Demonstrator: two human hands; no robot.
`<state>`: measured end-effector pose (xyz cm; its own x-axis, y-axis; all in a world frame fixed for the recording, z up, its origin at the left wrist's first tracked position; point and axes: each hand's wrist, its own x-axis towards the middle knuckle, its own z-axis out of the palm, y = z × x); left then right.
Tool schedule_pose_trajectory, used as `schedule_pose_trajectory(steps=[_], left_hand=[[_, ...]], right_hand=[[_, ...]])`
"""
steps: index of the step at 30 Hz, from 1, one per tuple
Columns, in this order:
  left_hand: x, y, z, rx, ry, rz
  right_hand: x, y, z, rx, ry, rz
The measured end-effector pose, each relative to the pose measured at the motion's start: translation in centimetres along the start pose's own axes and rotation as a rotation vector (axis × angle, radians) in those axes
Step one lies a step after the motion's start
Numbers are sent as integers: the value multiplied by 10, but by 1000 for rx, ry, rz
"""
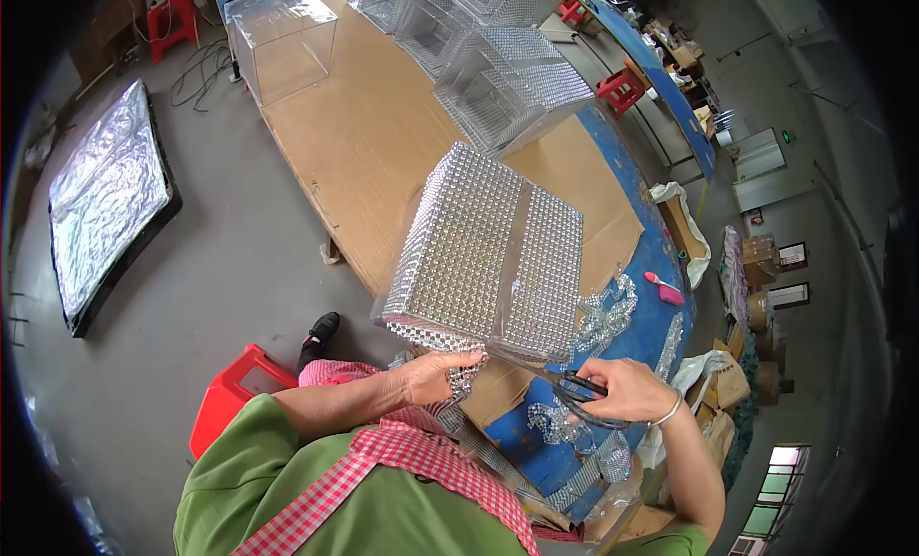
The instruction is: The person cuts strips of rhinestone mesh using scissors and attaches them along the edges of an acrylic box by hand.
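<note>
A box [469,240] covered in silvery rhinestone mesh stands tilted on the table, with a plain strip running down its face. My left hand [436,376] pinches the end of a rhinestone strip [463,379] at the box's lower edge. In my right hand [627,391] are black-handled scissors [586,399], their blades reaching toward the lower edge of the box near my left fingers. Loose rhinestone strips [608,317] lie on the blue tabletop to the right of the box.
Several mesh-covered boxes [507,87] and a clear box [282,53] stand farther back on the cardboard-covered table [354,106]. A pink brush [665,290] lies at the right. A red stool [239,388] is at the lower left, a foil-covered panel [110,197] on the floor.
</note>
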<state>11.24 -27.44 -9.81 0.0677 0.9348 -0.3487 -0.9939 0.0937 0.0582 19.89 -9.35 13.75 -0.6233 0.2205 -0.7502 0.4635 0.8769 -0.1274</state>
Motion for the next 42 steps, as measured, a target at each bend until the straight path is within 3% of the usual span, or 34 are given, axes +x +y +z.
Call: schedule_pose_trajectory(steps=[12, 19, 32, 42], left_hand=[[6, -1, -6, -14, -41, -18], [7, 1, -6, -66, -46, -38], [-3, 1, -17, -71, -80, -20], [3, -5, -30, -86, -82, -7]], right_hand=[[47, -8, -28, -188, -136, -132], [66, -23, -34, -245, -218, -91], [79, 2, -28, 191, -370, -133], [77, -20, -18, -256, -277, -155]])
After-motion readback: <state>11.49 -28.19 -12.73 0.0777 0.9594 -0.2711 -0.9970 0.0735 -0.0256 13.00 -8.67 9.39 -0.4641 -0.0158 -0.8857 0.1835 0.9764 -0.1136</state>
